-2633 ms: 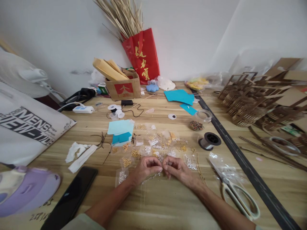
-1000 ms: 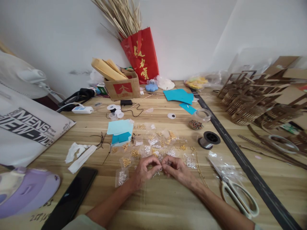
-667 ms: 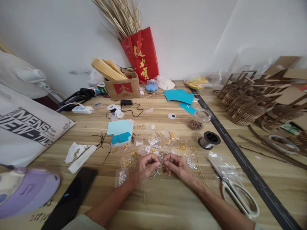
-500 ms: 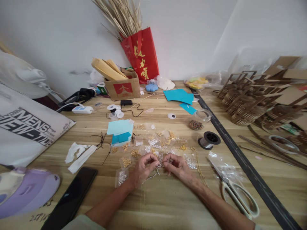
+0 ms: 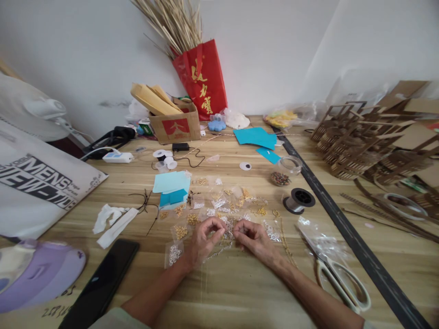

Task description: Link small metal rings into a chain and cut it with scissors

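My left hand [image 5: 207, 238] and my right hand [image 5: 252, 235] are close together over the wooden table, thumbs and fingertips pinched, a small gap between them. What sits in either pinch is too small to make out. Just below the fingers a silver chain [image 5: 219, 252] lies on the wood. Behind them spread small clear bags of silver findings [image 5: 228, 223] and gold findings [image 5: 192, 219]. Silver rings in a bag [image 5: 174, 252] lie left of my left hand. To the right of my right hand are larger silver rings [image 5: 271, 231] and a gold chain [image 5: 285, 237].
Scissors [image 5: 338, 278] and a wire spool [image 5: 299, 201] stand to the right, near a jar of beads [image 5: 281, 177]. A black phone [image 5: 103, 278] and white strips [image 5: 118, 226] lie left. Blue cards [image 5: 173, 187], a cardboard box [image 5: 176, 125] and wooden baskets [image 5: 353, 141] are farther back.
My fingertips have drawn slightly apart. The silver chain near my left fingers now lies lower and flatter on the table.
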`<action>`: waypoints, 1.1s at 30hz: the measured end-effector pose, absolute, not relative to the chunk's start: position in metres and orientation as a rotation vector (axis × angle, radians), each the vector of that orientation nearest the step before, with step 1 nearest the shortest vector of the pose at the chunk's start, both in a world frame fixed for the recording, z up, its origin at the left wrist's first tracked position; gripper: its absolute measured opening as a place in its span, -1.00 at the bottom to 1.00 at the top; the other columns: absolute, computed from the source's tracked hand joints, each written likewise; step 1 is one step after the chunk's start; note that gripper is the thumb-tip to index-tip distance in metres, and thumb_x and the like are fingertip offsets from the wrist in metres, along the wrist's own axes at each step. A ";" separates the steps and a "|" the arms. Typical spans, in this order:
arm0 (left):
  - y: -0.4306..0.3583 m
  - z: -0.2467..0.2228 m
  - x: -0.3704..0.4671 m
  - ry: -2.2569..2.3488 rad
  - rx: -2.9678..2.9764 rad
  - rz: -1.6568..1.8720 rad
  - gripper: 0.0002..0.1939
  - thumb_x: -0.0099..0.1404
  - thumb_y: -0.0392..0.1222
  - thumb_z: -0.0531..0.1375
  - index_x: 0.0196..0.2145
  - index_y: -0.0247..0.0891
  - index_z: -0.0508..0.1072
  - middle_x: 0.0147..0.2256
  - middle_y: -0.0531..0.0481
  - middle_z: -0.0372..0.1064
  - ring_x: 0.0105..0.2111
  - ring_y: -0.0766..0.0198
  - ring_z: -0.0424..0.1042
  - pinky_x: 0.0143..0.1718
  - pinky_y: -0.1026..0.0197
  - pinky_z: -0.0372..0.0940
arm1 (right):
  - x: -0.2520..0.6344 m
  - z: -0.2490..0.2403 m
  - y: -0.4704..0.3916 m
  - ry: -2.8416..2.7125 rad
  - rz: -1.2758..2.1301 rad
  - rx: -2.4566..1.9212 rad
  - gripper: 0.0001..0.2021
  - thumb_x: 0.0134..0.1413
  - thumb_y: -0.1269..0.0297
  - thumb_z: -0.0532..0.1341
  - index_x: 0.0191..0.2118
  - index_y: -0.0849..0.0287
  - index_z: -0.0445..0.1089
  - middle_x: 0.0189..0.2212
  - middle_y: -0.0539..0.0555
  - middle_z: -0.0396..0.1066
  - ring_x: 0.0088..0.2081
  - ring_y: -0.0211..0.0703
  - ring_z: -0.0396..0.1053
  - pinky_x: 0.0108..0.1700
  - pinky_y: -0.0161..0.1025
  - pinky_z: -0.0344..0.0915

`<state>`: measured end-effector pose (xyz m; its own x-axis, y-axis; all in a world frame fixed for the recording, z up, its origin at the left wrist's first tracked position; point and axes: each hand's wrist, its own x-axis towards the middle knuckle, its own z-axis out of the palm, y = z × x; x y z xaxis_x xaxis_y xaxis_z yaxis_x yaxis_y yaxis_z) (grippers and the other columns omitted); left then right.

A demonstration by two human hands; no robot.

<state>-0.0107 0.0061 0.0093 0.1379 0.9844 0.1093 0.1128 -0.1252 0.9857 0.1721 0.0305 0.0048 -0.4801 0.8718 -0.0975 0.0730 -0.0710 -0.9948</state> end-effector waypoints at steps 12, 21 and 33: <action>0.008 0.011 -0.008 1.041 1.280 1.189 -0.85 0.13 -0.25 0.22 -0.53 -0.30 0.32 -0.46 -0.02 0.37 -0.43 0.30 0.34 -0.39 0.28 0.22 | 0.174 0.005 0.031 -1.668 1.592 -1.017 -0.73 0.10 0.10 0.18 -0.43 0.23 0.29 -0.66 -0.11 0.16 -0.61 -0.36 0.10 -0.56 -0.40 0.03; 0.009 0.013 -0.009 1.042 1.221 1.138 -0.80 0.10 -0.18 0.25 -0.54 -0.30 0.31 -0.47 -0.01 0.36 -0.44 0.31 0.33 -0.37 0.27 0.22 | 0.173 0.003 0.031 -1.619 1.629 -1.010 -0.69 0.06 0.04 0.20 -0.45 0.21 0.29 -0.67 -0.10 0.18 -0.63 -0.36 0.14 -0.57 -0.40 0.11; 0.007 0.015 -0.010 1.074 1.215 1.095 -0.81 0.18 -0.13 0.23 -0.44 -0.32 0.38 -0.29 -0.10 0.46 -0.33 0.25 0.40 -0.26 0.21 0.29 | 0.172 0.002 0.032 -1.589 1.656 -0.973 -0.70 0.02 0.04 0.23 -0.45 0.21 0.31 -0.66 -0.11 0.19 -0.63 -0.36 0.15 -0.57 -0.39 0.10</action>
<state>-0.0096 0.0072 0.0152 0.1539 0.9876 -0.0299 -0.0490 0.0378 0.9981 0.1722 0.0323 0.0020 -0.5231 0.8484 -0.0809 0.0461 -0.0666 -0.9967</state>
